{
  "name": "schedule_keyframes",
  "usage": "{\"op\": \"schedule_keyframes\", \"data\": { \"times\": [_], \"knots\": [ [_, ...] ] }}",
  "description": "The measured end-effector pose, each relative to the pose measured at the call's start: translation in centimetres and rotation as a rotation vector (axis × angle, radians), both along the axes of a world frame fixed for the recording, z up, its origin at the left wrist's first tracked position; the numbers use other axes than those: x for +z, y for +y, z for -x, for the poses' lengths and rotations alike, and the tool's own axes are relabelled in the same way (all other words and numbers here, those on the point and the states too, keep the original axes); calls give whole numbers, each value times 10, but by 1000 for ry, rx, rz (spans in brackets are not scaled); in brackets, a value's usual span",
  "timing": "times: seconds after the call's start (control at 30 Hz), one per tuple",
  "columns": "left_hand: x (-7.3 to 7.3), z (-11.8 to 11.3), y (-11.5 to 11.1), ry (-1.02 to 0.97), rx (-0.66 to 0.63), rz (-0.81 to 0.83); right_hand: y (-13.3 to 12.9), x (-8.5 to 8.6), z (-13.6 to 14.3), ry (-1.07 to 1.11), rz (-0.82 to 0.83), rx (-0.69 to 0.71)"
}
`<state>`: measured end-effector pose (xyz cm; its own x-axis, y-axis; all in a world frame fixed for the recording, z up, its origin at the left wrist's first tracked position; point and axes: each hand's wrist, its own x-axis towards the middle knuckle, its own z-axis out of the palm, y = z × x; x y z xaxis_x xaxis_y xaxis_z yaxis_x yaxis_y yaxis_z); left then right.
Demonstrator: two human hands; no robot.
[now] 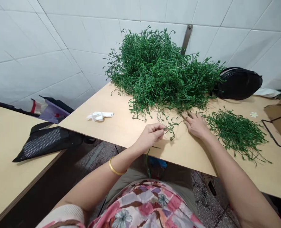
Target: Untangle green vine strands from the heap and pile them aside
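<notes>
My left hand (152, 135) is closed in a pinch at the table's near side, holding thin green plant stems (171, 128) with curled, knobbed tips. My right hand (195, 124) lies low over the table with its fingers stretched forward and apart. Its fingertips touch the front edge of a big heaped pile of green stems (159, 69). To the right of that hand lies a smaller, flatter bunch of the same stems (237, 131). One loose stem (148, 163) hangs below the table edge near my lap.
A white wrapped packet (102, 116) lies at the table's left. Behind the small bunch stand a black rounded bag (240, 83), a white flower (253, 114) and a cardboard box (280, 117). A black mesh pouch (44, 142) rests on another table at left. A tiled wall (95, 34) closes the back.
</notes>
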<state>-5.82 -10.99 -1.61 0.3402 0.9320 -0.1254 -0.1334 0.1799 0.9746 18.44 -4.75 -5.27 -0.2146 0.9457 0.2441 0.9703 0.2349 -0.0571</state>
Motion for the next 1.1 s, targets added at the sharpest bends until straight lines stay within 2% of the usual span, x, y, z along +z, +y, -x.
{"op": "schedule_keyframes", "data": {
  "times": [0.07, 0.17, 0.27, 0.37, 0.47, 0.57, 0.63, 0.7, 0.77, 0.9, 1.0, 1.1],
  "knots": [
    [2, 8, -10, -57, 1, 82, 15, -3, -5, -15, -19, -45],
    [-3, 11, -22, -125, 52, 144, 24, -4, -5, -54, -59, -66],
    [-15, 7, -29, -155, 98, 177, 12, 3, 1, -110, -128, -58],
    [-24, 0, -33, -156, 110, 199, -15, 15, 9, -51, -209, -82],
    [-26, -6, -33, -141, 108, 151, -48, 27, 17, 237, -206, -112],
    [-21, -13, -28, -118, 65, 88, -74, 33, 28, 692, 51, -50],
    [-16, -20, -18, -105, 26, 38, -79, 34, 36, 921, 230, 43],
    [-11, -29, -4, -85, -11, -16, -73, 35, 41, 1043, 269, 122],
    [-7, -38, 13, -46, -23, -72, -59, 37, 44, 1108, 220, 148],
    [5, -52, 43, 11, 7, -139, -28, 43, 42, 1137, 158, 179],
    [11, -58, 56, -17, -39, -113, -15, 43, 40, 1086, 165, 218],
    [7, -63, 66, -43, -38, -47, -9, 36, 38, 1106, 217, 246]
  ]
}}
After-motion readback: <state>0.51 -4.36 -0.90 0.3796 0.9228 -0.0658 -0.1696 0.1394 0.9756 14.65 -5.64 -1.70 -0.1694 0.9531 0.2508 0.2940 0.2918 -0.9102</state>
